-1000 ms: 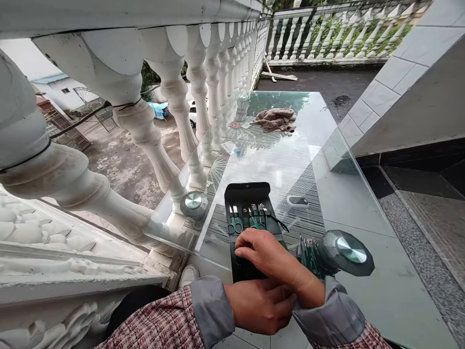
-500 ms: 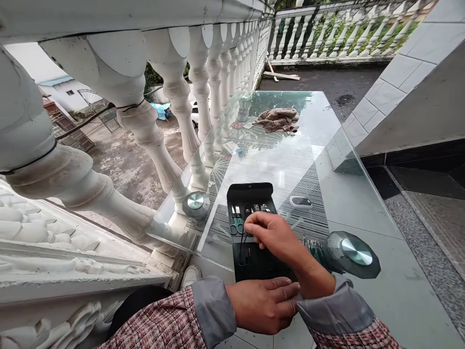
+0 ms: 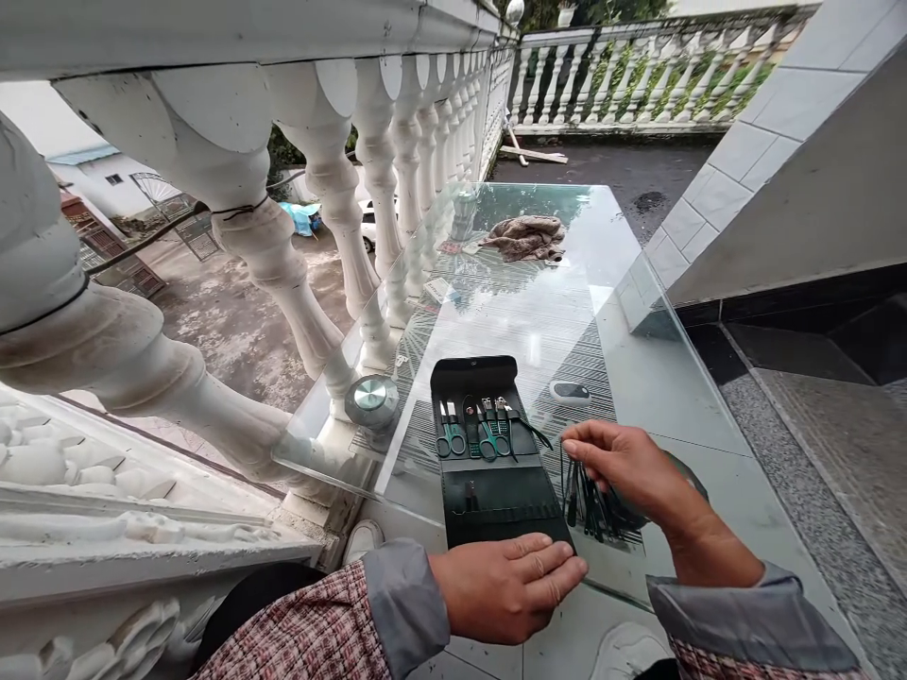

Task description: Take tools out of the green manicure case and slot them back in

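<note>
Right hand (image 3: pixel 630 467) partly hides dark tools (image 3: pixel 599 515) (kinds unclear).

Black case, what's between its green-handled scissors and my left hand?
In the head view, the case's lower panel lies between the scissors and your left hand, holding a small tool.

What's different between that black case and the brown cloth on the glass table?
The case is black; the cloth is brownish. The case lies open with tools inside; the cloth is crumpled. The case sits nearer the camera than the cloth. Both rest on the glass table.
</note>
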`<state>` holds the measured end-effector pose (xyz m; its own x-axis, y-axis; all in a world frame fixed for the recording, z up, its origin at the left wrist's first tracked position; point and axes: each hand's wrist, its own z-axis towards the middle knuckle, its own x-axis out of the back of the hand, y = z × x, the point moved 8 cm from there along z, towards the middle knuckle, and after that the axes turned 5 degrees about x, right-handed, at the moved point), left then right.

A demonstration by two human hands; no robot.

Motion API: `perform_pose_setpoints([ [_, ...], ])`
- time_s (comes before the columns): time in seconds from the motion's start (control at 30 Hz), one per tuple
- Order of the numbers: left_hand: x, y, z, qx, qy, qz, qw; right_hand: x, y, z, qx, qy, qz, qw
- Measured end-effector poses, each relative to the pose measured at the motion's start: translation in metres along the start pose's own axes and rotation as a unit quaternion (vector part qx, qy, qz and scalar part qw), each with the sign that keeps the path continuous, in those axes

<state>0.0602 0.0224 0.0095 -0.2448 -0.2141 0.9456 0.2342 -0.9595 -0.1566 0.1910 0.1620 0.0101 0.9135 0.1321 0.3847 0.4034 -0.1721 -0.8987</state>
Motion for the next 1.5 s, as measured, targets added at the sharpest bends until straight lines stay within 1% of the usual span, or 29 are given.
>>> perform_pose_setpoints([
  [0.07, 0.0, 0.0, 0.0, 0.005, 0.003, -0.003, 1.0, -0.001, 0.006, 0.001, 0.005, -0.009, -0.05, 0.999],
  [0.13, 0.001, 0.0, 0.0, 0.002, 0.005, -0.002, 1.0, 0.003, 0.003, 0.002, 0.03, 0.014, -0.133, 0.991],
  [0.2, 0.003, 0.0, 0.0, -0.002, 0.007, -0.001, 1.0, 0.009, -0.01, 0.0, 0.069, 0.064, -0.209, 0.973],
  [0.23, 0.003, 0.0, 0.0, -0.004, 0.007, 0.0, 1.0, 0.009, -0.019, -0.003, 0.088, 0.087, -0.227, 0.966],
  [0.27, 0.004, -0.001, 0.0, -0.004, 0.006, 0.0, 1.0, 0.007, -0.027, -0.006, 0.104, 0.101, -0.227, 0.963],
  [0.3, 0.004, -0.001, 0.0, -0.005, 0.005, 0.001, 1.0, 0.001, -0.035, -0.008, 0.118, 0.102, -0.213, 0.964],
  [0.33, 0.004, -0.001, 0.0, -0.008, 0.004, 0.001, 1.0, -0.009, -0.042, -0.011, 0.132, 0.085, -0.189, 0.969],
  [0.37, 0.004, -0.001, 0.0, -0.009, 0.004, 0.002, 1.0, -0.022, -0.048, -0.014, 0.144, 0.055, -0.164, 0.974],
  [0.43, 0.005, -0.001, 0.0, -0.015, 0.008, 0.006, 1.0, -0.057, -0.059, -0.019, 0.17, -0.042, -0.139, 0.975],
  [0.47, 0.006, 0.0, 0.0, -0.02, 0.011, 0.008, 1.0, -0.072, -0.062, -0.021, 0.176, -0.075, -0.135, 0.972],
  [0.57, 0.007, 0.001, 0.0, -0.034, 0.013, 0.017, 0.999, -0.103, -0.065, -0.023, 0.18, -0.118, -0.155, 0.964],
  [0.67, 0.007, 0.003, -0.001, -0.046, -0.003, 0.017, 0.999, -0.118, -0.065, -0.019, 0.177, -0.14, -0.175, 0.958],
  [0.8, 0.007, 0.003, -0.001, -0.05, -0.016, 0.001, 0.999, -0.125, -0.064, -0.015, 0.175, -0.157, -0.188, 0.954],
  [0.87, 0.006, 0.003, 0.0, -0.045, -0.014, -0.008, 0.999, -0.128, -0.064, -0.014, 0.171, -0.157, -0.167, 0.958],
  [0.93, 0.007, 0.003, 0.0, -0.042, -0.01, -0.016, 0.999, -0.128, -0.065, -0.011, 0.169, -0.145, -0.129, 0.966],
  [1.03, 0.006, 0.003, 0.0, -0.041, -0.008, -0.016, 0.999, -0.121, -0.069, -0.004, 0.17, -0.089, -0.067, 0.979],
  [1.1, 0.006, 0.003, 0.0, -0.038, -0.008, -0.019, 0.999, -0.106, -0.073, 0.001, 0.177, -0.024, -0.022, 0.984],
  [1.17, 0.005, 0.003, -0.001, -0.033, -0.007, -0.022, 0.999, -0.08, -0.077, 0.005, 0.181, 0.061, 0.03, 0.981],
  [1.23, 0.004, 0.001, -0.001, -0.02, -0.006, -0.016, 1.0, -0.046, -0.077, 0.006, 0.177, 0.143, 0.082, 0.97],
  [1.3, 0.005, -0.002, 0.0, -0.005, 0.0, -0.012, 1.0, -0.013, -0.072, 0.003, 0.167, 0.19, 0.126, 0.959],
  [1.33, 0.006, -0.003, 0.0, 0.001, 0.002, -0.012, 1.0, 0.001, -0.067, 0.002, 0.156, 0.199, 0.136, 0.958],
  [1.4, 0.007, -0.004, 0.0, 0.003, 0.006, -0.015, 1.0, 0.022, -0.056, -0.001, 0.123, 0.181, 0.131, 0.967],
  [1.43, 0.008, -0.004, 0.0, 0.002, 0.007, -0.016, 1.0, 0.027, -0.049, -0.003, 0.106, 0.159, 0.121, 0.974],
  [1.5, 0.008, -0.005, 0.0, -0.001, 0.009, -0.014, 1.0, 0.031, -0.034, -0.007, 0.076, 0.103, 0.093, 0.987],
])
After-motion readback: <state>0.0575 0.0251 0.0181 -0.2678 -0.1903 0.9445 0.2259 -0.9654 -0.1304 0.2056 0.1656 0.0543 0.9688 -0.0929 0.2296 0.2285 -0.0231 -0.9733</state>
